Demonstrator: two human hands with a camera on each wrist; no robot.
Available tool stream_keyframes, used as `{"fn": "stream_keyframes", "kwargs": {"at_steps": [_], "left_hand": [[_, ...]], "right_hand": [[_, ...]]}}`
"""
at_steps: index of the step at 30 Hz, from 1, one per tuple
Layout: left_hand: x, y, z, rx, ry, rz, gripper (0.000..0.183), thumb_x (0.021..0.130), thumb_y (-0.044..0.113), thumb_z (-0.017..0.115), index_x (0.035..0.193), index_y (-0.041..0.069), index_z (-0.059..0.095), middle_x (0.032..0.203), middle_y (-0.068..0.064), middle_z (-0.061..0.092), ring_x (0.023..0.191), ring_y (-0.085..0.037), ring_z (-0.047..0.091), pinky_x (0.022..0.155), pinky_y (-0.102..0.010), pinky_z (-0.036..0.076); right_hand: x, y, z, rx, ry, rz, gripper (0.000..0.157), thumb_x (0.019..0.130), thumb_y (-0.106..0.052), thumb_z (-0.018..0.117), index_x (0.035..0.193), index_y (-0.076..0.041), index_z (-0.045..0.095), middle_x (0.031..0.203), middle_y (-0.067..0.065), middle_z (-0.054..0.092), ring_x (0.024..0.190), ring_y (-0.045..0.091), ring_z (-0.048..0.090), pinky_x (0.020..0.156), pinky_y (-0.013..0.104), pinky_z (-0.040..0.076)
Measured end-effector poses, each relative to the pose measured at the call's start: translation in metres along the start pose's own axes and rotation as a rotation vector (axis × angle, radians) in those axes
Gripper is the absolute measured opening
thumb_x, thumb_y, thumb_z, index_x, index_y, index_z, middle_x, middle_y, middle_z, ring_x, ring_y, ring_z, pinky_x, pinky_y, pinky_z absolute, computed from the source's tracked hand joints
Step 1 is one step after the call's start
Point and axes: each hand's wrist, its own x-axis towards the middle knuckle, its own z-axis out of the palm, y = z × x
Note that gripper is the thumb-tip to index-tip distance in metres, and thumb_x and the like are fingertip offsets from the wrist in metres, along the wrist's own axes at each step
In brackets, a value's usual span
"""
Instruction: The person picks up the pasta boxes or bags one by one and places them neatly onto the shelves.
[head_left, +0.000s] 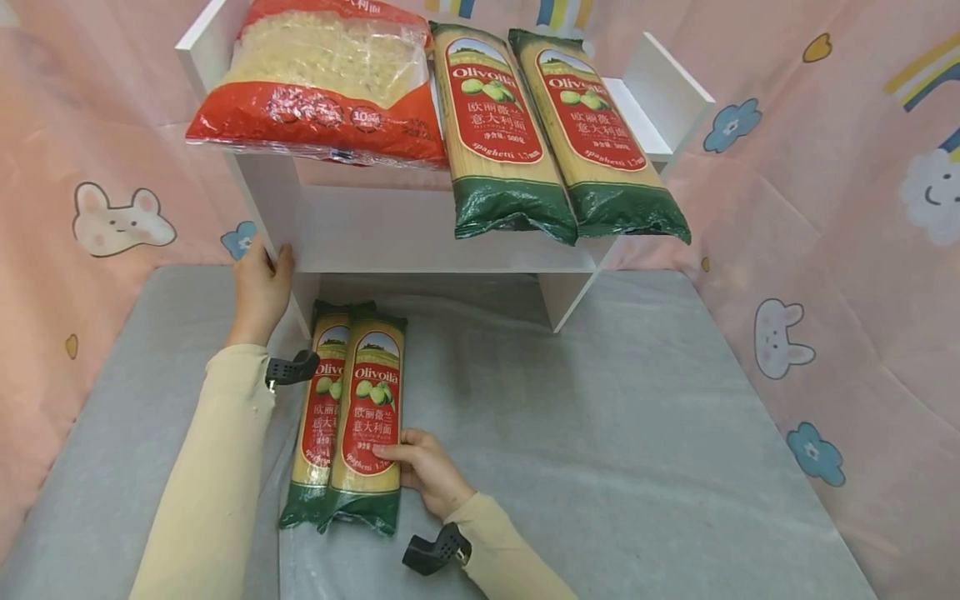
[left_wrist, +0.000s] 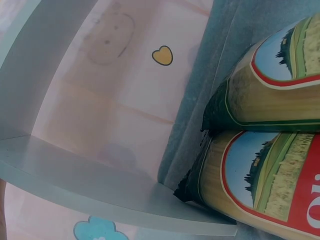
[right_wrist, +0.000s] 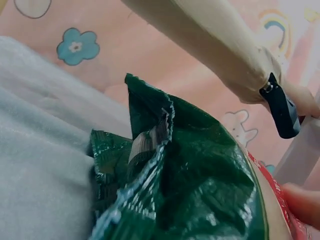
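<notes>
Basically, left hand (head_left: 261, 292) grips the shelf's left upright (head_left: 267, 190) at centre-left, probably steadying it. Right hand (head_left: 432, 469) pinches the front spaghetti pack (head_left: 367, 421), lower centre-left of frame, by its free right edge, likely because its left side overlaps the second pack (head_left: 313, 429).

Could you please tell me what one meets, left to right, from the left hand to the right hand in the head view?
Left hand, partly covered Olivoilà spaghetti pack, overlapping Olivoilà spaghetti pack, right hand.
</notes>
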Motion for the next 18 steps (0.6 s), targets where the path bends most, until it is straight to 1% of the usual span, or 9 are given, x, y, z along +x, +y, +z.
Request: {"fn": "stream_keyframes", "kwargs": {"at_steps": [5,8,10,14,18], "left_hand": [[-0.0006,0.0009,-0.0003,-0.004,-0.001,-0.005,0.029,0.1,0.011,0.04,0.116,-0.01,0.05,0.108,-0.032,0.058,0.089,-0.038,0.057,0.072,-0.048,0.041],[-0.0004,0.0002,0.0,-0.004,0.002,-0.002,0.028,0.1,0.011,0.041,0.116,-0.01,0.05,0.108,-0.032,0.058,0.089,-0.039,0.057,0.072,-0.049,0.042],[0.0001,-0.0003,0.0002,-0.004,0.007,0.005,0.028,0.1,0.01,0.041,0.115,-0.011,0.051,0.108,-0.032,0.059,0.088,-0.038,0.057,0.071,-0.048,0.041],[0.0004,-0.0004,0.0004,0.002,0.014,0.007,0.027,0.1,0.01,0.041,0.114,-0.011,0.051,0.105,-0.032,0.059,0.085,-0.037,0.056,0.069,-0.044,0.04],[0.0001,-0.0003,0.0002,-0.002,0.011,0.001,0.027,0.1,0.01,0.041,0.114,-0.011,0.051,0.104,-0.032,0.059,0.085,-0.036,0.055,0.07,-0.044,0.04]], "right_hand": [[0.0008,-0.0016,-0.0037,0.065,-0.014,0.026,0.036,0.088,-0.016,0.062,0.112,0.011,0.06,0.099,0.012,0.069,0.086,0.017,0.066,0.08,0.035,0.052],[0.0001,-0.0026,-0.0047,0.092,-0.044,0.031,0.036,0.088,-0.011,0.061,0.116,0.012,0.058,0.104,0.012,0.067,0.093,0.019,0.065,0.085,0.036,0.05],[-0.0008,-0.0027,-0.005,0.078,-0.06,0.032,0.035,0.088,-0.009,0.061,0.116,0.011,0.058,0.105,0.014,0.067,0.094,0.02,0.065,0.085,0.036,0.049],[-0.0027,-0.0012,-0.0056,0.012,-0.091,0.016,0.033,0.087,-0.005,0.063,0.115,0.01,0.059,0.107,0.017,0.066,0.094,0.022,0.065,0.084,0.035,0.05],[-0.0035,0.0017,-0.0073,-0.02,-0.086,-0.013,0.032,0.086,-0.002,0.062,0.116,0.011,0.058,0.108,0.018,0.066,0.094,0.021,0.065,0.084,0.034,0.05]]}}
